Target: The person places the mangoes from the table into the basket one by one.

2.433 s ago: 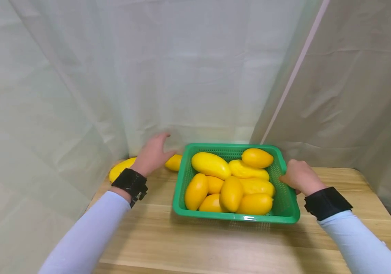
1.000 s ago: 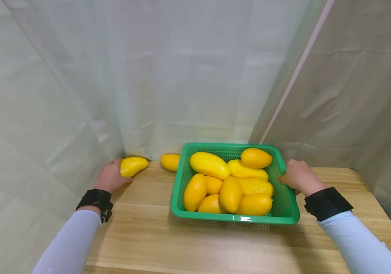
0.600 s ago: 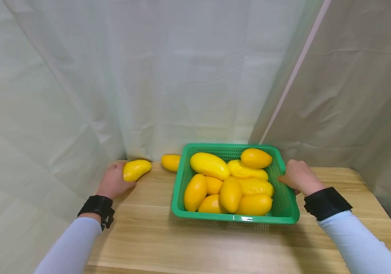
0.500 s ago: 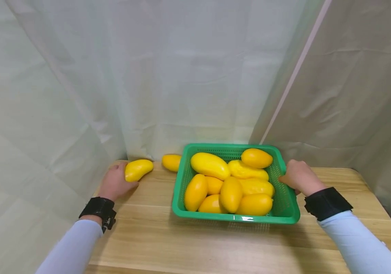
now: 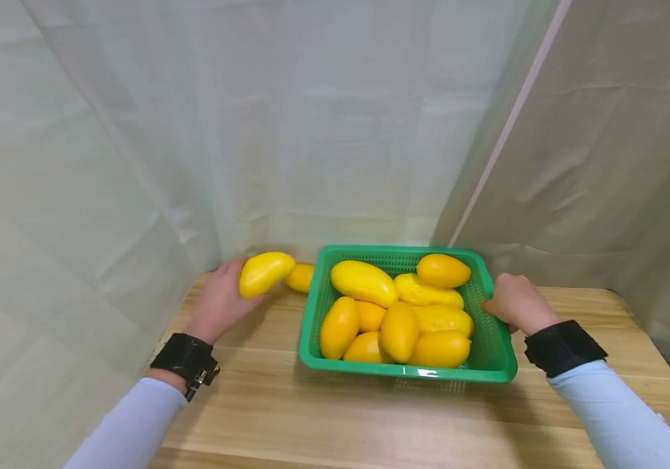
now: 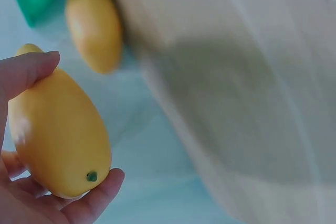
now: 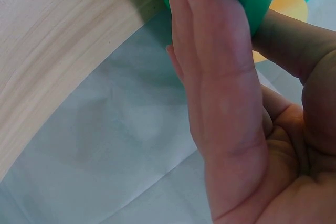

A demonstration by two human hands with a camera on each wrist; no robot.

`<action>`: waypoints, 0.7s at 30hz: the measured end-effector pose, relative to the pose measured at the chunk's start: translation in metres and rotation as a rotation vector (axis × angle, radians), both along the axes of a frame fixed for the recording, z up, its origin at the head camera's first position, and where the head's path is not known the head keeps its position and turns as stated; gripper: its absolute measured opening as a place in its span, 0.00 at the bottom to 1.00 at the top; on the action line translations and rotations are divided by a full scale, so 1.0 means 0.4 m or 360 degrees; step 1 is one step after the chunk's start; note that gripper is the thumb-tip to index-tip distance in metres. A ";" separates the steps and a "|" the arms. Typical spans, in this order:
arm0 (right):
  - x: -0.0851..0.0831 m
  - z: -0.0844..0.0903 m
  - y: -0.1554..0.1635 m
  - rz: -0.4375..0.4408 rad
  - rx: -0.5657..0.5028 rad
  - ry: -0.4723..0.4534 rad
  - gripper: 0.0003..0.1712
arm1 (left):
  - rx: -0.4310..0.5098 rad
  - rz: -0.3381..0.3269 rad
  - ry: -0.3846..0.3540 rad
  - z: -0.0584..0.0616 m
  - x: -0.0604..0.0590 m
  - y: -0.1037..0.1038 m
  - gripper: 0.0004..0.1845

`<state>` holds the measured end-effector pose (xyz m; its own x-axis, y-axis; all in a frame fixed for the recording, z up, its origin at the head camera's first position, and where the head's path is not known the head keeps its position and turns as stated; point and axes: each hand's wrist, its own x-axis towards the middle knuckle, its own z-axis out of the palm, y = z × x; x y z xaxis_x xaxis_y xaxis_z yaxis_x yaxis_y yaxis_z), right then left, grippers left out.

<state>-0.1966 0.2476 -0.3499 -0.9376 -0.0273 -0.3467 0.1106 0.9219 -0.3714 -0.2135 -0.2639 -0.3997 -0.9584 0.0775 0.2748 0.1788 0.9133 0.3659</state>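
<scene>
In the head view my left hand [image 5: 223, 299] grips a yellow mango [image 5: 266, 273] and holds it above the table's back left part. The left wrist view shows thumb and fingers curled round this mango [image 6: 63, 135], its green stem spot facing the camera. My right hand [image 5: 518, 303] pinches the right rim of a green plastic basket [image 5: 352, 369], thumb inside and fingers outside; the right wrist view has the fingers [image 7: 226, 87] against the green wall. Several mangoes [image 5: 364, 284] lie piled in the basket.
Another mango [image 5: 300, 278] lies on the wooden table [image 5: 335, 423] behind the left hand, close to the basket's left side and partly hidden by it. A pale curtain [image 5: 335, 130] hangs round the table's back and sides.
My left hand reached left to the mango by the back left corner, took hold of it, and has lifted it up and rightward. The right hand stays on the basket rim.
</scene>
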 end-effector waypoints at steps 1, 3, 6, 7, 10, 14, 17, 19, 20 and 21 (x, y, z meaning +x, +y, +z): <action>0.000 0.000 0.000 0.0003 0.0004 0.0002 0.16 | 0.0012 -0.0014 -0.0011 0.011 0.002 0.015 0.45; 0.000 0.000 0.001 0.0006 0.0007 0.0001 0.16 | 0.0037 -0.0040 -0.0029 0.031 0.005 0.046 0.46; -0.001 0.002 0.001 0.0009 0.0011 0.0006 0.16 | 0.0052 -0.0100 -0.0023 0.058 0.010 0.095 0.46; -0.002 0.002 0.001 0.0010 0.0010 0.0003 0.16 | 0.0055 -0.0122 -0.0010 0.064 0.010 0.111 0.47; -0.006 0.004 0.001 0.0016 0.0006 0.0005 0.16 | 0.0062 -0.0190 0.0010 0.085 0.011 0.164 0.47; -0.009 0.004 0.004 0.0015 -0.0007 -0.0002 0.17 | 0.0088 -0.0277 -0.0001 0.112 0.014 0.244 0.48; -0.009 0.004 0.006 0.0006 -0.0010 -0.0016 0.17 | 0.0100 -0.0345 0.0000 0.129 0.016 0.306 0.47; -0.007 0.005 0.006 0.0005 -0.0009 -0.0024 0.17 | 0.0103 -0.0376 -0.0013 0.140 0.018 0.346 0.47; -0.007 0.005 0.006 0.0007 -0.0007 -0.0023 0.17 | 0.0105 -0.0392 -0.0019 0.144 0.019 0.366 0.47; -0.006 0.005 0.007 0.0011 -0.0007 -0.0021 0.16 | 0.0102 -0.0399 -0.0028 0.148 0.021 0.387 0.47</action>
<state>-0.1990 0.2504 -0.3480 -0.9327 -0.0351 -0.3590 0.1094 0.9209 -0.3741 -0.2053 -0.1092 -0.3404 -0.9162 0.2960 0.2700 0.3895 0.8161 0.4269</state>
